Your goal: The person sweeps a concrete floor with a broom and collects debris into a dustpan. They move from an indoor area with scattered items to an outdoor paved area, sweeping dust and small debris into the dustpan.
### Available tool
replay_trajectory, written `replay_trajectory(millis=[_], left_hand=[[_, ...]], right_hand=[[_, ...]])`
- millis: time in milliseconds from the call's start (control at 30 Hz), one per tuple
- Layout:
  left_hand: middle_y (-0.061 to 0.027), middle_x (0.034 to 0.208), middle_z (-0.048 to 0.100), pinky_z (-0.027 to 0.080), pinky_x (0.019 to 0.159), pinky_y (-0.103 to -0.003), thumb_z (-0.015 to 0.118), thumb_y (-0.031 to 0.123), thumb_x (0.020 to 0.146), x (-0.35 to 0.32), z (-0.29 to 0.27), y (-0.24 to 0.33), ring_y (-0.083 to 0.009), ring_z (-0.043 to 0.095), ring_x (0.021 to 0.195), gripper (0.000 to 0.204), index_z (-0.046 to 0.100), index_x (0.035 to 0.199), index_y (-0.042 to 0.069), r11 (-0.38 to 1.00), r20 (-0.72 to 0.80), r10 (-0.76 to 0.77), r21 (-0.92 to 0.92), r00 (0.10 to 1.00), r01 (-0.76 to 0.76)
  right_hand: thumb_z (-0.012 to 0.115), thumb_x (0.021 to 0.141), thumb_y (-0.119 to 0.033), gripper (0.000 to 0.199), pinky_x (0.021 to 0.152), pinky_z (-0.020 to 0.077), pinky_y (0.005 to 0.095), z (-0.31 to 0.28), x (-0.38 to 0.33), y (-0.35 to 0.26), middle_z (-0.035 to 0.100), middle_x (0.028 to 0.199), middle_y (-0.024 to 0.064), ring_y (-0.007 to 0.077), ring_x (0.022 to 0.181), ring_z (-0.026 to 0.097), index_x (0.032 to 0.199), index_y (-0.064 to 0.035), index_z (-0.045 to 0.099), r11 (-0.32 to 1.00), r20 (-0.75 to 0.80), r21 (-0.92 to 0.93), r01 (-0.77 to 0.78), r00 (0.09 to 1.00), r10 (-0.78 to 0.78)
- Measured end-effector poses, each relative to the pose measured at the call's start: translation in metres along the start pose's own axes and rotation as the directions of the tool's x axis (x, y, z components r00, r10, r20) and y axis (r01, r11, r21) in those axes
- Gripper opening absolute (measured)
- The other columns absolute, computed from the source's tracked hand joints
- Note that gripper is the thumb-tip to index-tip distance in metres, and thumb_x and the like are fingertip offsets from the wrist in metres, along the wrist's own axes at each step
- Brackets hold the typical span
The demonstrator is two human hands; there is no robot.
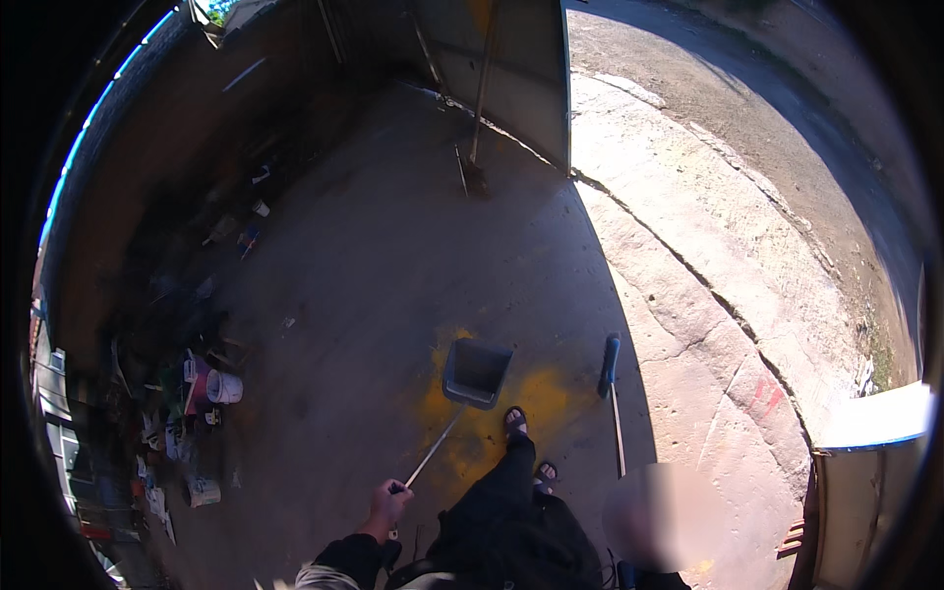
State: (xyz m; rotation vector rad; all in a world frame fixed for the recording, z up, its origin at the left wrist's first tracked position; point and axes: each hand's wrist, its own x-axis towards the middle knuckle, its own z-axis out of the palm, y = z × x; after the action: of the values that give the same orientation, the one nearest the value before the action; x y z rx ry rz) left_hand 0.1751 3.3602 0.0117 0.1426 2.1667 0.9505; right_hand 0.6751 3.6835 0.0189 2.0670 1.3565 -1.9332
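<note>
My left hand (388, 506) is closed around the handle of a long-handled grey dustpan (477, 372). The pan lies ahead of my feet, over a patch of yellow powder or paint (556, 391) on the floor. To its right is a broom with a blue head (610, 366), near the line between shade and sunlight. The broom's pale stick (619, 433) runs back toward me into a blurred patch at the lower right. That blur hides my right hand and its fingers, above a dark sleeve. My sandalled feet (518, 423) stand beside the yellow patch.
Buckets (224, 387) and mixed clutter line the left side. Another broom (476, 180) leans against a tall metal door (521, 88) ahead. Sunlit, cracked concrete (708, 295) spreads to the right. A pale-topped box-like object (875, 423) stands at the far right.
</note>
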Motion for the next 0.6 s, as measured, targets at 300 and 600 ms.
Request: replay_trajectory(millis=[300,600], left_hand=[[0.0003,0.078,0.066,0.051,0.069,-0.031,0.083,0.008,0.078,0.119,0.076,0.095,-0.0102,0.06,0.073,0.017,0.068,0.084,0.007,0.957,0.272,0.183,0.171,0.945,-0.235],[-0.001,0.079,0.067,0.052,0.072,-0.032,0.083,0.006,0.078,0.207,0.157,0.181,-0.0123,0.062,0.076,0.018,0.067,0.086,0.008,0.944,0.477,0.174,0.168,0.862,-0.283]], right_hand=[[0.064,0.103,-0.009,0.015,0.05,0.0534,0.0336,-0.05,0.027,-0.001,0.066,0.071,0.0094,0.0182,0.055,0.065,0.106,0.0044,0.071,0.921,-0.111,0.312,-0.232,0.954,0.278],[0.064,0.103,-0.008,0.012,0.049,0.0544,0.0352,-0.091,-0.026,-0.009,0.065,0.069,0.0102,0.0195,0.054,0.065,0.099,0.0021,0.066,0.879,-0.334,0.445,-0.17,0.88,0.339]])
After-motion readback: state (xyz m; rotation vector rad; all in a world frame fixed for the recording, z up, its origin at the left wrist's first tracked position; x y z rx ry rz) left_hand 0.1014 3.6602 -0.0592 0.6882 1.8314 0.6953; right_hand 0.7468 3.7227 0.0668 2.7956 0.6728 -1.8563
